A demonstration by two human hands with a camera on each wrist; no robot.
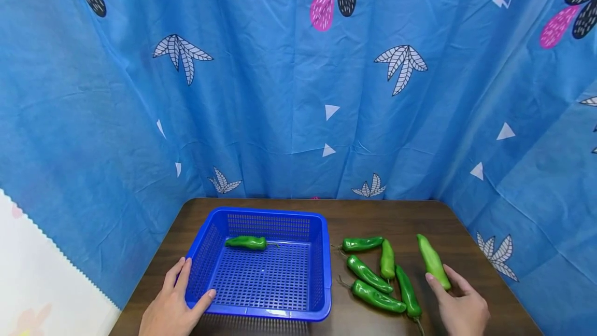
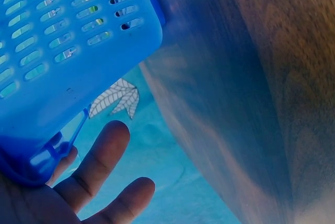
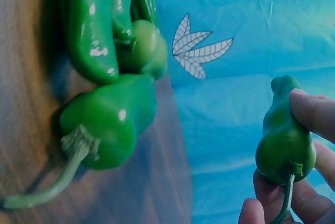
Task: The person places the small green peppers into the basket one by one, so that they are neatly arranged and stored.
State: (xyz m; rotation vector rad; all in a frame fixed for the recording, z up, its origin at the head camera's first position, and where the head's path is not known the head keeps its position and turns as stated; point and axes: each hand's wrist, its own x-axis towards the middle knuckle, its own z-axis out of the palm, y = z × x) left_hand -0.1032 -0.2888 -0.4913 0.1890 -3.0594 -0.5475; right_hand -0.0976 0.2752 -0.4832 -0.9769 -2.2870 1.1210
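My right hand (image 1: 464, 307) pinches a light green pepper (image 1: 431, 261) near its stem end, above the table's right side. In the right wrist view, that pepper's thin stem hangs down between the fingers. My left hand (image 1: 169, 302) holds the near left corner of a blue plastic basket (image 1: 275, 313), thumb over the rim and fingers along the outer left side. One green pepper (image 1: 249, 242) lies inside the basket, toward the back left. Between the basket and my right hand, several green peppers lie in a loose group, the nearest to that hand being a long dark one (image 1: 408, 292).
The dark wooden table (image 1: 382, 217) carries the basket and the peppers. A blue patterned curtain (image 1: 289, 92) hangs around its back and sides. Pale cloth with a scalloped edge (image 1: 42, 274) shows at the lower left.
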